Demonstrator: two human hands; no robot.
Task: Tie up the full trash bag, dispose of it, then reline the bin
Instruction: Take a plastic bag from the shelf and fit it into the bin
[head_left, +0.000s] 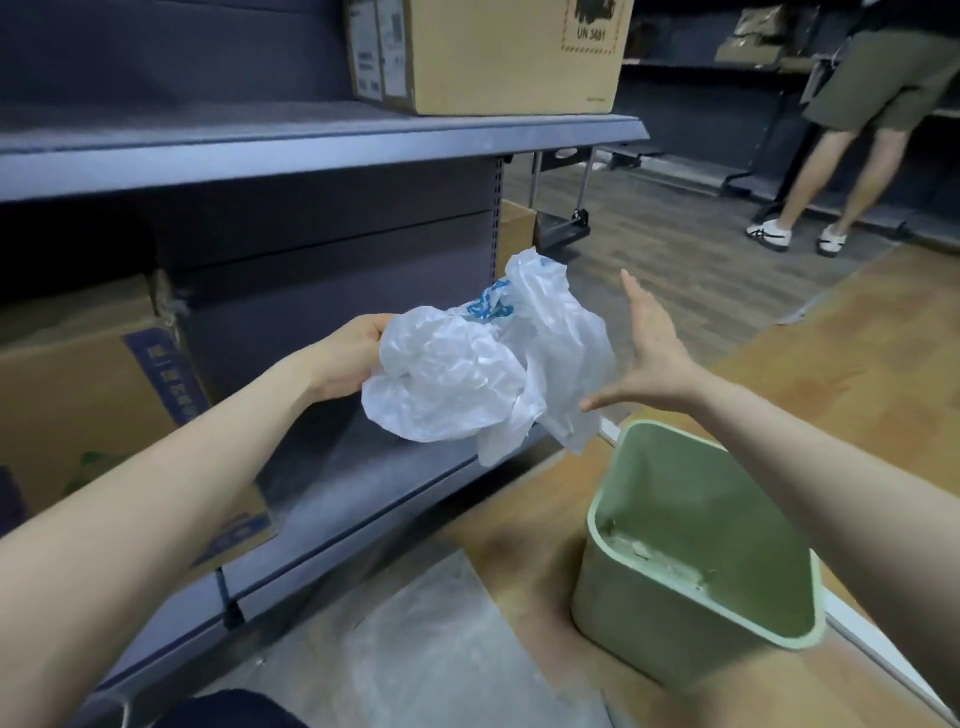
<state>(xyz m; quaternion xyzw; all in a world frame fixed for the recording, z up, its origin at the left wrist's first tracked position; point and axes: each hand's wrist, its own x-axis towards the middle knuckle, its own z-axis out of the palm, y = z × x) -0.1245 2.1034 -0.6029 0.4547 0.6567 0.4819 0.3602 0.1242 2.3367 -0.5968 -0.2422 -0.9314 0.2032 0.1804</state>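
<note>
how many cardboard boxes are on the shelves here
3 clearly: one cardboard box on the upper shelf, one on the bottom shelf at left, and one partly hidden behind the shelf upright. Blurry brown items on the far shelving may be more.

Left hand (353, 358) fingers hidden behind bag (467, 374); bystander (852, 130) cut off at top edge

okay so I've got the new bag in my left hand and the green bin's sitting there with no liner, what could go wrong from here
1. The bag is crumpled and only the left hand grips it; the right hand is open beside it, so finding the mouth may take fumbling.
2. The bin looks light, with debris at its bottom; pushing the liner in could tip it or trap the bits underneath.
3. A clear plastic sheet lies on the floor nearby, possibly slippery.
</note>
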